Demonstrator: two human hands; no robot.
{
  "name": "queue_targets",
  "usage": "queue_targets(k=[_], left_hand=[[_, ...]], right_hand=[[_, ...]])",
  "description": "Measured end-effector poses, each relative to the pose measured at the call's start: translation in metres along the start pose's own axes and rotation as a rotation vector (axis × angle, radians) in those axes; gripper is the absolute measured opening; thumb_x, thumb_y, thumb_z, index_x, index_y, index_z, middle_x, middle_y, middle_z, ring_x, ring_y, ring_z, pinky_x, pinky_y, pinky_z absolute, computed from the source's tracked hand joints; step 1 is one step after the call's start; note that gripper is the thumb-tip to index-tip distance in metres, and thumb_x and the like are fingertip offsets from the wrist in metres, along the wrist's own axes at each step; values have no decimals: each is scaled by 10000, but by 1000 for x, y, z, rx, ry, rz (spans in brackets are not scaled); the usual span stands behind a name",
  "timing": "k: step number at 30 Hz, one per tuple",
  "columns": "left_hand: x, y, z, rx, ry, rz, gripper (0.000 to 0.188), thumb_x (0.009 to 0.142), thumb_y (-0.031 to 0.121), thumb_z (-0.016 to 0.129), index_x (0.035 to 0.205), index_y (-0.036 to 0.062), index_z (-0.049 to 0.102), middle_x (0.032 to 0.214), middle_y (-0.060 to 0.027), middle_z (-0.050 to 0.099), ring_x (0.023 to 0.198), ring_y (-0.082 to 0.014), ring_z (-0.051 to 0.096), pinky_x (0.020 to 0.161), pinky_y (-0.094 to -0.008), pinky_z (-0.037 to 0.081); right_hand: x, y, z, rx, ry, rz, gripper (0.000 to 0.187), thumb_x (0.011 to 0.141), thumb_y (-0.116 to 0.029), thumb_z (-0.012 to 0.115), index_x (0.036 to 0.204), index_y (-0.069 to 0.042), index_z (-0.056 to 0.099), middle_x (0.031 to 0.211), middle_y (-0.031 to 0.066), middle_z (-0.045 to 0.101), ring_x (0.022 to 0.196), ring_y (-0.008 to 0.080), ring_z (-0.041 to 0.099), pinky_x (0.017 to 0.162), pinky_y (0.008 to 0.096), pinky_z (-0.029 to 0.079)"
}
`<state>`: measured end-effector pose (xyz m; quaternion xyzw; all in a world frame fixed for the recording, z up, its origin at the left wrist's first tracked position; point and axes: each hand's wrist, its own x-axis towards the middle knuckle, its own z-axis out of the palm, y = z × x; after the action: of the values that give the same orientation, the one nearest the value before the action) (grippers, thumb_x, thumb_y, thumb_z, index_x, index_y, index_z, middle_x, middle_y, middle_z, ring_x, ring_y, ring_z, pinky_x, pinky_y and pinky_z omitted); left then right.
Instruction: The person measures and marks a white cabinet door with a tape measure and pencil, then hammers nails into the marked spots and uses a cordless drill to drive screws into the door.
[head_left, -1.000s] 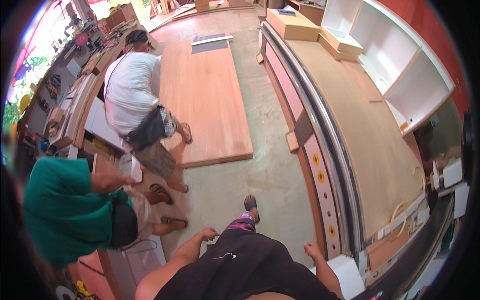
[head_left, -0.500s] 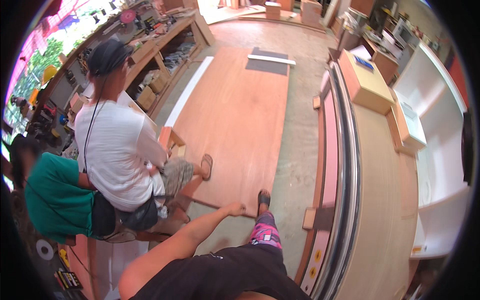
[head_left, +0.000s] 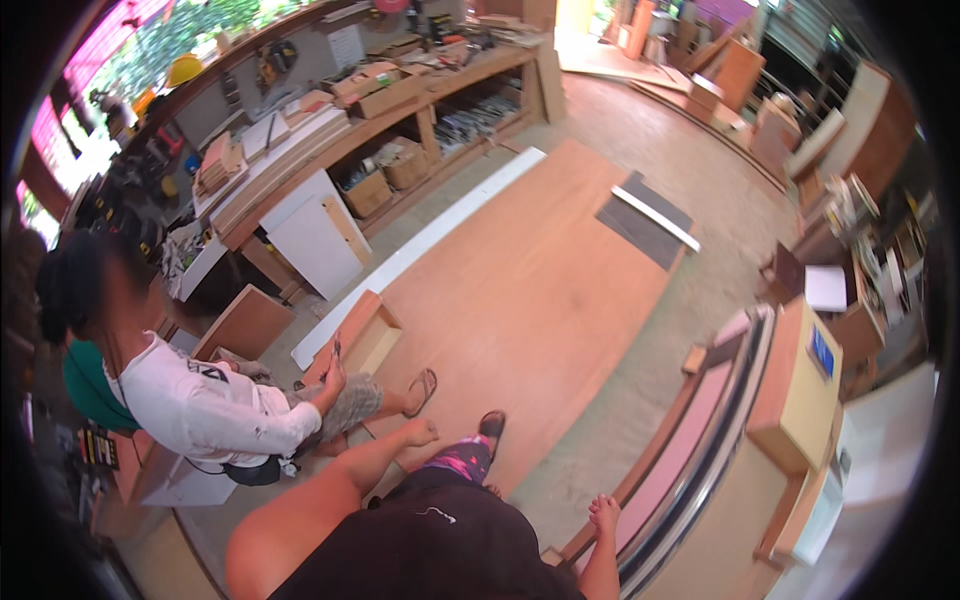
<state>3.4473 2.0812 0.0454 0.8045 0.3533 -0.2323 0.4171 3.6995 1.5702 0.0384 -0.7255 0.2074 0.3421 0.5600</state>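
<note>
"Judging from the hands, which way does the wooden board (head_left: 530, 300) lie?"

"Flat and low. Taking twelve as straight ahead, its middle is between one and two o'clock from the left hand (head_left: 420, 432); from the right hand (head_left: 604, 512) it's nearer eleven."

"And its long axis?"

"Roughly seven o'clock to one, with a dark sheet (head_left: 638, 231) and a white strip (head_left: 652, 216) on the one o'clock end."

"Which hand is nearer?"

"The left, hanging by the seven o'clock end. The right is closer to the pink panel (head_left: 672, 440), off at its one o'clock."

"Are they gripping anything?"

"Nothing shows in either. Both sets of fingers look curled inward, but whether they're pressed together I can't tell."

"Left hand touching the board?"

"It seems to hang clear of it."
</note>
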Motion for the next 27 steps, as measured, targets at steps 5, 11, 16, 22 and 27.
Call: queue_targets(k=[5, 11, 16, 22, 27], left_hand=[[120, -23, -34, 125, -30, -6, 344, 837, 372, 680, 996, 71, 734, 961, -189, 711, 903, -345, 672, 816, -448, 519], [239, -6, -141, 179, -152, -148, 353, 846, 381, 667, 1010, 74, 726, 949, -187, 712, 878, -348, 672, 797, -454, 517], [371, 111, -318, 84, 51, -44, 371, 843, 390, 666, 1039, 80, 719, 993, -189, 708, 907, -352, 668, 810, -459, 515], [495, 192, -481, -340, 488, 56, 400, 844, 400, 648, 1047, 61, 710, 1017, -215, 695, 959, -364, 672, 832, -472, 521], [557, 163, -499, -302, 381, -161, 409, 812, 439, 660, 924, 50, 725, 862, -204, 707, 792, -357, 687, 746, -447, 538]], right_hand=[[166, -63, 30, -191, -31, 173, 217, 950, -268, 570, 1117, -129, 565, 802, 62, 618, 674, 208, 620, 538, 371, 488], [244, -205, 180, -558, -425, -117, 155, 935, -205, 575, 977, -57, 589, 733, 61, 611, 646, 198, 605, 518, 350, 456], [364, -359, 307, -544, -486, -151, 188, 936, -212, 588, 1041, -55, 587, 855, 68, 646, 683, 183, 617, 550, 320, 474], [441, -544, 450, -612, -448, 153, 236, 941, -228, 584, 1078, -36, 590, 845, 73, 631, 586, 163, 567, 439, 300, 406], [543, -670, 560, -1039, -633, -101, 281, 913, -263, 615, 1021, -7, 653, 753, 83, 634, 620, 185, 612, 487, 342, 462]])
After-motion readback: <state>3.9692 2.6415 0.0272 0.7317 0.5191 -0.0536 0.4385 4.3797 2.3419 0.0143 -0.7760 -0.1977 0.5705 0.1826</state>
